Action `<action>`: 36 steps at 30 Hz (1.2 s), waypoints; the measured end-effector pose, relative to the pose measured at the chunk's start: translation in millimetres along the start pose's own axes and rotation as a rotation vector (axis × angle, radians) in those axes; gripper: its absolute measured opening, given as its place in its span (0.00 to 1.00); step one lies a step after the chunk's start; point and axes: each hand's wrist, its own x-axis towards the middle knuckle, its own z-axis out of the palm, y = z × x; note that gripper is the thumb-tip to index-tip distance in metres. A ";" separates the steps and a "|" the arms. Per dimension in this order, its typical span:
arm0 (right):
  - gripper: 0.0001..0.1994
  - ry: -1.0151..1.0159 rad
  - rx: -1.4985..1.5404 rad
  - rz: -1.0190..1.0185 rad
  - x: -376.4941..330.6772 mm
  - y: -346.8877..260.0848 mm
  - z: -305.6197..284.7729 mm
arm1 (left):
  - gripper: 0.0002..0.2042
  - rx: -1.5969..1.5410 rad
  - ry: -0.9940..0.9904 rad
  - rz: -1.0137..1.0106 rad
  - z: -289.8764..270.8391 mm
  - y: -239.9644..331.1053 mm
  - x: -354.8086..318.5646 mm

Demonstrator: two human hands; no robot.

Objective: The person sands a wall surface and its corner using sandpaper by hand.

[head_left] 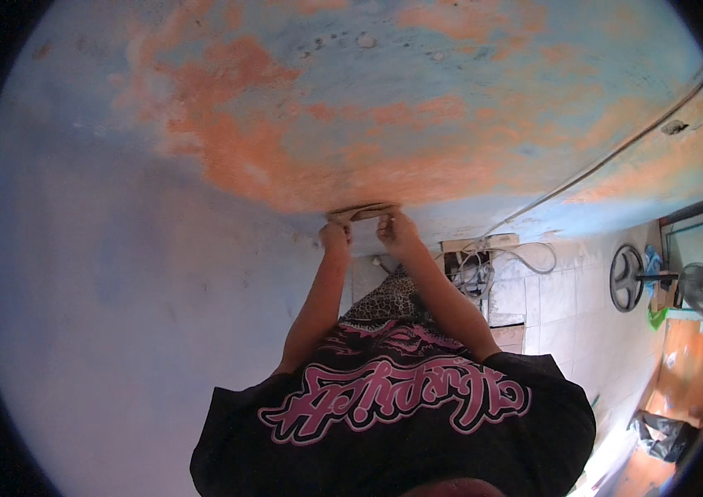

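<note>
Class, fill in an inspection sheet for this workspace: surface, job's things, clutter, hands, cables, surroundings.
Surface: wall painted blue, with large worn orange patches.
Job's things: flat tan pad pressed against the wall.
Clutter: dark bag on the floor at right.
Hands: left hand and right hand both grip the pad.
Cables: pale cable along the wall; loops below it.
Surroundings: two fans, tiled wall.

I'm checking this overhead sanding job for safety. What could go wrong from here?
1. Both hands, left hand and right hand, press a small sanding pad against the ceiling; it could slip free and drop.
2. The loose cables hang near the right arm and might snag.
</note>
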 end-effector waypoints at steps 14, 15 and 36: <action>0.05 0.062 -0.015 0.025 4.0 6.7 1.1 | 0.07 0.078 0.038 0.416 -16.7 -25.4 21.6; 0.05 0.077 0.074 -0.012 0.5 -5.5 -5.0 | 0.07 0.075 0.041 0.412 -6.9 -27.5 14.1; 0.08 -0.023 0.006 -0.014 -0.6 -0.3 0.1 | 0.09 -0.223 -0.066 -0.015 -7.9 -15.9 23.0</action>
